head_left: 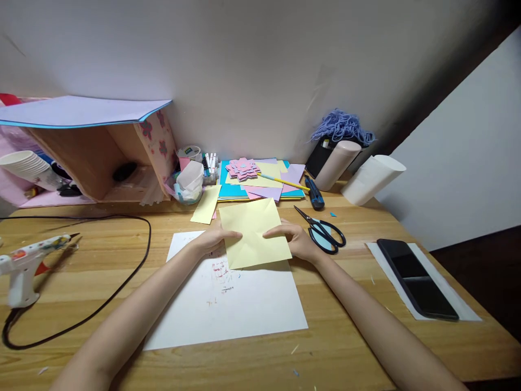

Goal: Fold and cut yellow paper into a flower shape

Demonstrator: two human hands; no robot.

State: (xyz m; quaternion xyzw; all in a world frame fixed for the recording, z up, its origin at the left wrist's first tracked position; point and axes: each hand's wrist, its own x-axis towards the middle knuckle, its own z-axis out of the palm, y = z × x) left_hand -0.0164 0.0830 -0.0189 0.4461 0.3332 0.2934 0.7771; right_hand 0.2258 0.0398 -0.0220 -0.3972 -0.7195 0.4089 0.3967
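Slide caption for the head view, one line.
Left hand and right hand hold a creased yellow paper square over a white sheet, scissors beside the right hand.

No words, brands or numbers can be read across the wooden worktable (345, 336). A label on the roll of tape (189, 152) is too small to be made out, and a dark mark on the stacked paper cups (30, 167) cannot be deciphered. On the white sheet (260, 307), reddish, brown and dark streaks are seen, none legible as characters.
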